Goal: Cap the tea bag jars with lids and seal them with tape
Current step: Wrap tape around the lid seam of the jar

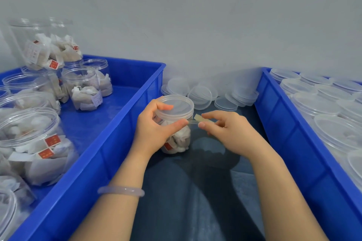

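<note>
Head view: the left hand (154, 129) curls round the clear plastic tea bag jar (177, 139), capped with its translucent round lid (176, 106), on dark cloth (195, 201) between 2 blue plastic crates (117, 142). The right hand (223, 129) pinches a short yellowish tape strip (198, 118) beside the lid's rim. Slack tape could crease or miss the seam.

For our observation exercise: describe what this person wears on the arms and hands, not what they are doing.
Both forearms are bare, with no sleeves in view. Neither the left hand nor the right hand wears a glove. One smooth, pale, translucent bangle circles the left wrist.
</note>
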A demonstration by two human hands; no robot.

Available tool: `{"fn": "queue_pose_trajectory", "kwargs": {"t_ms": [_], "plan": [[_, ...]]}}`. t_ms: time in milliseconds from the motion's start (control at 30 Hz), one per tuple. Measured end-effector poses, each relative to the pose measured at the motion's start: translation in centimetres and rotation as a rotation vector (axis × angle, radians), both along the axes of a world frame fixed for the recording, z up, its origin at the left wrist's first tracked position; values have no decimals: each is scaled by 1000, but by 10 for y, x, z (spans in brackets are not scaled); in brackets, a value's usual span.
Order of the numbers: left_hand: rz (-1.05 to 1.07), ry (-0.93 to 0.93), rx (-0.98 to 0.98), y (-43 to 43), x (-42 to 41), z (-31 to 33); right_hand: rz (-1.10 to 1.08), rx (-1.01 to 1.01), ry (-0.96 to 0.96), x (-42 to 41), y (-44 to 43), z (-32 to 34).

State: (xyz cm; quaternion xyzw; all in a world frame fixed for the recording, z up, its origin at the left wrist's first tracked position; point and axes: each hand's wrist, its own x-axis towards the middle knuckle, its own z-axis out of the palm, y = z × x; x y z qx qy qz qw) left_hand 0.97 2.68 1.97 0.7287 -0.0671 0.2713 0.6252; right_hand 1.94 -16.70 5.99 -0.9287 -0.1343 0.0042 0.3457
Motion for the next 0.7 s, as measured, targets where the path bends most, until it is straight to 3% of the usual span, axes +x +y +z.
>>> {"fn": "queue_pose_trajectory", "kwargs": {"t_ms": [133,200,267,400,700], "plan": [[68,6,-148,16,1,-2,-233,197,-201,0,-29,12],[15,1,-84,10,0,-2,-257,116,-217,-3,-37,15],[-39,9,-20,-4,0,-2,-221,59,-217,-6,-32,14],[-83,6,-3,-11,-2,-2,-48,189,-140,-6,-12,13],[-90,3,38,-21,-7,0,103,80,-3,-11,-31,17]]}}
